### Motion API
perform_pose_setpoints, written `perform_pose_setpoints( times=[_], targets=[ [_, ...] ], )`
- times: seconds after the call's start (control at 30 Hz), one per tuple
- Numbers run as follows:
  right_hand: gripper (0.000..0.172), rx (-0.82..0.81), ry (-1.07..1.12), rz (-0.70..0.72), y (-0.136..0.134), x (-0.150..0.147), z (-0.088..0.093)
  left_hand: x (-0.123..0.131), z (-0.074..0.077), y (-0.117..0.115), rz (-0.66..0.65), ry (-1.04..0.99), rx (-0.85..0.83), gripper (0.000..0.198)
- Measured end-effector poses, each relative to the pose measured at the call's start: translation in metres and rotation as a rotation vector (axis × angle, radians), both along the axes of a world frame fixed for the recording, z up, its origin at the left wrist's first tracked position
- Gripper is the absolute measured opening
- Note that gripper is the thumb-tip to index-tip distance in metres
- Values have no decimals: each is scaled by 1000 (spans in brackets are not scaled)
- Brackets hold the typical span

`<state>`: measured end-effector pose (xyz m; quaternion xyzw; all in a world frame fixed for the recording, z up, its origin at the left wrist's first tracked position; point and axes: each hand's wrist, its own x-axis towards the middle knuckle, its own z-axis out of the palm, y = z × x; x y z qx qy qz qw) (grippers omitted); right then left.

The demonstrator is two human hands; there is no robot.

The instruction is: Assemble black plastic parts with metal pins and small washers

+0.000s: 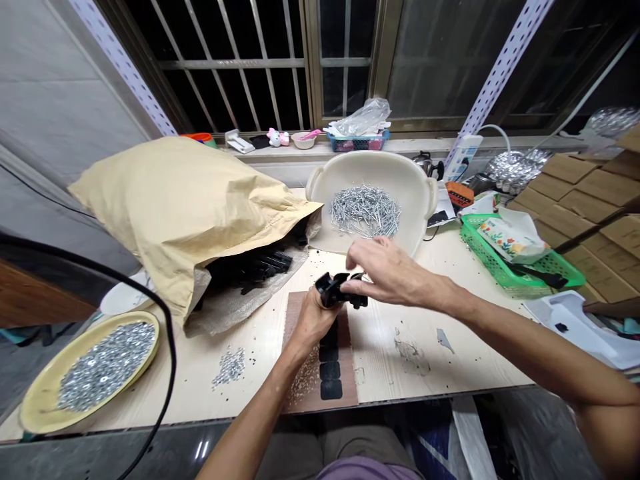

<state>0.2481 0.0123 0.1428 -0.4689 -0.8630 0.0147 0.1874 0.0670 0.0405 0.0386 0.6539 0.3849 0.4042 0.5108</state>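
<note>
My left hand [314, 319] is closed around a small black plastic part [331, 291], held upright above a brown mat [345, 393] on the table. My right hand [385, 270] reaches in from the right and pinches the top of the same black part with thumb and forefinger. Just beyond the hands, a cream tray [320, 183] holds a heap of silver screws [365, 211]. On the mat below my left hand lie several black square pieces [331, 371].
A tan sack [175, 200] lies at left, with black plastic parts [260, 267] spilling from its mouth. A yellow dish of small metal nuts [95, 367] sits at front left. Loose nuts [230, 365] lie on the table. A green basket [520, 267] and cardboard boxes [585, 187] stand at right.
</note>
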Motion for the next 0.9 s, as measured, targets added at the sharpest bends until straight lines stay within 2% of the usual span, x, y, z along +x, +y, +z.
perform_pose_setpoints(
  times=[0.07,0.1,0.17,0.23,0.3,0.37,0.43,0.5,0.57,0.63,0.73,0.83,0.9],
  targets=[
    [30,10,113,-51,6,19,-2,-1,4,2,20,-98,-116,11],
    [31,13,124,-96,10,29,-9,-2,5,3,27,-164,-181,16],
    [28,-8,47,-214,17,49,-35,-6,8,4,55,-304,-300,24],
    [25,-145,-59,-301,22,60,-72,-8,8,4,86,-386,-377,27],
    [23,-207,-153,-382,26,62,-109,-8,7,2,96,-394,-402,27],
    [21,-210,-184,-420,29,57,-137,-7,6,0,82,-374,-414,26],
    [19,-192,-177,-446,31,50,-154,-6,5,-1,84,-384,-429,27],
    [17,-172,-157,-475,33,44,-159,-7,5,2,99,-424,-470,29],
    [17,-152,-135,-498,34,42,-155,-9,5,6,110,-459,-552,32],
    [19,-105,-56,-512,31,40,-142,-11,5,10,113,-463,-627,32],
    [25,27,342,-481,22,35,-104,-9,2,12,127,-402,-629,32],
    [43,108,812,-383,13,22,-61,0,-1,9,120,-352,-612,34],
    [40,118,1004,-325,11,11,-40,7,-2,7,95,-353,-618,36]
  ],
)
